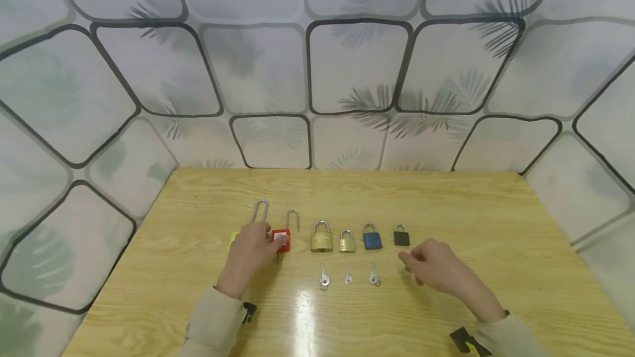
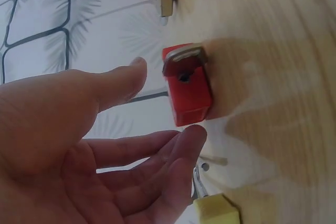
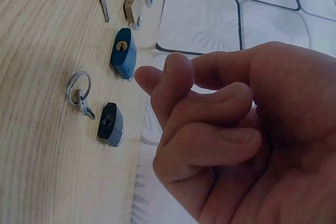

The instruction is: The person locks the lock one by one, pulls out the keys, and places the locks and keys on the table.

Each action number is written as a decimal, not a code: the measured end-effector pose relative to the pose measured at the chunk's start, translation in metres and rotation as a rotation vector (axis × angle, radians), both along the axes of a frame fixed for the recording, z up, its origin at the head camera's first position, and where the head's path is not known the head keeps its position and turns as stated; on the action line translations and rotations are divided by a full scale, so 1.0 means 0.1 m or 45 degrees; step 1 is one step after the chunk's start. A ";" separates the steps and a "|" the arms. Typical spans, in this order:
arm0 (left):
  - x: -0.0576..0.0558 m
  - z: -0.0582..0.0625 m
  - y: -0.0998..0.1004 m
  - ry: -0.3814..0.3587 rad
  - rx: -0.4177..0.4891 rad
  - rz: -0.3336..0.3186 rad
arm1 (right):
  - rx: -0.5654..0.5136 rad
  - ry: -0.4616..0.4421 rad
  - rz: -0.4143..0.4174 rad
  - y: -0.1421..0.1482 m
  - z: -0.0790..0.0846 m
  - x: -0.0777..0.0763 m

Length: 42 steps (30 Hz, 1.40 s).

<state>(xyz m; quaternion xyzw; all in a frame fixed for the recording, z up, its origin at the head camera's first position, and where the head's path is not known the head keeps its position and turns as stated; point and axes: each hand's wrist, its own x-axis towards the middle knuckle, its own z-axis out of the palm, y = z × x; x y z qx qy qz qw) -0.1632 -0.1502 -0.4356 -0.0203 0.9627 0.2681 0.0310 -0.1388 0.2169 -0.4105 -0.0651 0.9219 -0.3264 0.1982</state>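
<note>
No writing is legible; the white label (image 1: 279,234) on the red padlock (image 2: 191,98) blurs.

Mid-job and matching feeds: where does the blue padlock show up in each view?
Head: the blue padlock is right of centre, below mid-height, second from the right in the padlock row.
Left wrist: not in this picture.
Right wrist: left of centre in the upper half, its keyhole facing the camera.
Shared landmark: the black padlock, right of the blue one in the head view and below it in the right wrist view.
</note>
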 end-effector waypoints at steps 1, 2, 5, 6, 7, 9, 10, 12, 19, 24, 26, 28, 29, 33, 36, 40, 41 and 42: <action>0.00 -0.02 0.01 -0.004 -0.007 0.000 | -0.003 -0.007 -0.001 0.00 -0.01 0.00; 0.01 -0.03 0.02 -0.015 -0.012 0.001 | -0.006 -0.014 -0.001 0.00 -0.01 0.01; 0.02 -0.06 0.04 -0.019 -0.035 0.014 | -0.006 -0.023 -0.003 0.01 -0.03 0.03; 0.02 -0.07 0.04 -0.019 -0.041 0.015 | -0.005 -0.024 -0.006 0.01 -0.03 0.03; 0.02 -0.07 0.05 -0.016 -0.038 0.015 | -0.004 -0.026 -0.009 0.01 -0.03 0.04; 0.01 -0.09 0.06 -0.005 -0.015 0.006 | -0.005 -0.026 -0.013 0.01 -0.03 0.06; 0.00 -0.09 0.06 -0.005 0.003 0.001 | -0.008 -0.029 -0.017 0.01 -0.04 0.06; -0.02 -0.09 0.08 -0.012 0.035 -0.009 | -0.014 -0.035 -0.019 0.01 -0.04 0.07; -0.07 -0.09 0.06 -0.093 0.122 0.062 | -0.019 -0.019 0.000 0.01 -0.07 0.07; -0.07 -0.07 0.02 -0.062 0.144 0.108 | -0.024 -0.016 0.002 0.01 -0.09 0.07; -0.07 -0.07 0.01 -0.029 0.153 0.118 | -0.023 -0.020 -0.003 0.00 -0.10 0.08; -0.07 -0.07 0.00 0.003 0.161 0.131 | -0.022 -0.024 -0.007 -0.01 -0.10 0.08; -0.06 -0.07 0.00 0.020 0.159 0.137 | -0.023 -0.025 -0.007 -0.01 -0.10 0.08; -0.07 -0.08 -0.02 0.050 0.124 0.154 | -0.019 -0.025 -0.007 -0.02 -0.11 0.07; -0.07 -0.07 -0.03 0.051 0.096 0.143 | -0.001 -0.034 -0.017 -0.02 -0.11 0.07; -0.07 -0.05 -0.04 0.031 0.097 0.120 | 0.022 -0.037 -0.032 -0.02 -0.11 0.06; -0.07 -0.04 -0.05 0.026 0.104 0.121 | 0.021 -0.030 -0.029 -0.02 -0.11 0.05; -0.07 -0.03 -0.05 0.025 0.111 0.122 | 0.022 -0.024 -0.026 -0.02 -0.11 0.06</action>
